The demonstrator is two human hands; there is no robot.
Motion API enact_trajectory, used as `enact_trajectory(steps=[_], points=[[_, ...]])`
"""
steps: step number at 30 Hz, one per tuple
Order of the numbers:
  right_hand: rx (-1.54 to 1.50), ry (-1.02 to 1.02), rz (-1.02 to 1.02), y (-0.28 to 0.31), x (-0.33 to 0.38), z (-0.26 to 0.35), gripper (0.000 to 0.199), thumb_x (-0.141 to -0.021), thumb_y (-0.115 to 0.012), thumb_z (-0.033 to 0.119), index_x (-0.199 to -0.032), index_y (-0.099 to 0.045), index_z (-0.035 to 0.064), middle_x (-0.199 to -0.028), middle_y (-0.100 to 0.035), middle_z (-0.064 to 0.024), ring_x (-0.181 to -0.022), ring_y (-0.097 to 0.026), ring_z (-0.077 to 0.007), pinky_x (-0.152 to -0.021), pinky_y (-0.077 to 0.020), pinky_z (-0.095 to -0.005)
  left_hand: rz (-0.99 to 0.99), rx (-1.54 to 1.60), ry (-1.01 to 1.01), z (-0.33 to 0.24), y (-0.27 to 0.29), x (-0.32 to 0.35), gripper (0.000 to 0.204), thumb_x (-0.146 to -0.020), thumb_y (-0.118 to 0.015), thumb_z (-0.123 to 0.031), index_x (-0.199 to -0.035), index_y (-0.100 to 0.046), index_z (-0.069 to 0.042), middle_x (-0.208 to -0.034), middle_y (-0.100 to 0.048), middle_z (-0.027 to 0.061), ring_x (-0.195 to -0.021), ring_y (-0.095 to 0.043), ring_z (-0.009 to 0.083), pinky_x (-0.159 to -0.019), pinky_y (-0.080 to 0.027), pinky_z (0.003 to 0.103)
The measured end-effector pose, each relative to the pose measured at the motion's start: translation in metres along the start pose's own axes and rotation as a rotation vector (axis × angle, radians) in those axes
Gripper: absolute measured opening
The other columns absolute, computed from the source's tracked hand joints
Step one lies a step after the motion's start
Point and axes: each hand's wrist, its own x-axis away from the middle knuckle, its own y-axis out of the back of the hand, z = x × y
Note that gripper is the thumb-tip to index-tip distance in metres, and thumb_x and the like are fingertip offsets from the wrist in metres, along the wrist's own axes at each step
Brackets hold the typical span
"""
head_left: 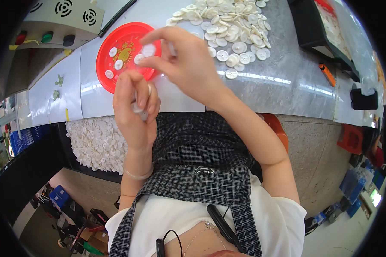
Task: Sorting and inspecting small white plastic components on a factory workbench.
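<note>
My right hand [191, 58] is over the right side of a red round plate [106, 49]. Its thumb and forefinger pinch a white round disc [148, 50], blurred by motion. Just below the plate's near rim, my left hand [131, 113] is curled around several small white discs [138, 108], partly hidden by its fingers. Several white discs with a raised centre, such as this white disc [119, 64], lie apart on the plate, around a yellow printed pattern.
A large heap of white discs [231, 30] spreads over the grey table [283, 85]. Below its edge stands a dark bin of white pieces [96, 143]. A grey machine with coloured knobs [47, 37] is at the upper left; an orange marker [327, 74] and black box [317, 34] are at right.
</note>
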Motion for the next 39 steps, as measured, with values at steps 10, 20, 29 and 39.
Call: enact_trajectory(steps=[10, 20, 29, 39], points=[[0.864, 0.051, 0.037, 0.052, -0.023, 0.000, 0.016, -0.084, -0.067, 0.021, -0.090, -0.069, 0.0057, -0.081, -0.064, -0.0106, -0.072, -0.063, -0.0282, -0.064, -0.0475, -0.0391, 0.191, -0.070, 0.227, 0.006, 0.013, 0.009, 0.025, -0.102, -0.043, -0.021, -0.109, -0.055, -0.001, -0.060, -0.035, -0.0039, -0.051, -0.039, 0.0052, -0.038, -0.023, 0.017], [0.792, 0.023, -0.005, 0.049, -0.009, -0.010, 0.012, -0.084, -0.066, 0.020, -0.088, -0.067, 0.0082, -0.077, -0.060, -0.0076, -0.069, -0.062, -0.0266, -0.063, -0.0467, -0.0382, 0.161, -0.434, -0.019, 0.016, 0.009, 0.004, 0.014, -0.094, -0.054, -0.006, -0.107, -0.055, -0.002, -0.065, -0.042, -0.0080, -0.057, -0.033, -0.0011, -0.051, -0.025, 0.017], [0.622, 0.012, 0.110, 0.049, -0.007, 0.004, 0.013, -0.084, -0.068, 0.016, -0.093, -0.068, 0.0069, -0.063, -0.046, -0.0002, -0.059, -0.051, -0.0105, -0.056, -0.0395, -0.0254, 0.113, -0.507, -0.089, 0.019, 0.011, 0.004, 0.017, -0.093, -0.056, -0.005, -0.110, -0.055, -0.002, -0.064, -0.039, -0.0083, -0.060, -0.034, -0.0008, -0.054, -0.025, 0.017], [-0.065, -0.290, 0.103, 0.049, 0.031, 0.027, 0.009, -0.088, -0.067, 0.007, -0.090, -0.065, -0.0009, -0.062, -0.038, 0.0098, -0.062, -0.033, -0.0002, -0.056, -0.0298, -0.0165, 0.098, -0.548, -0.175, 0.014, -0.006, -0.001, 0.012, -0.089, -0.064, -0.006, -0.100, -0.059, -0.003, -0.064, -0.040, -0.0089, -0.059, -0.035, -0.0015, -0.052, -0.024, 0.016]])
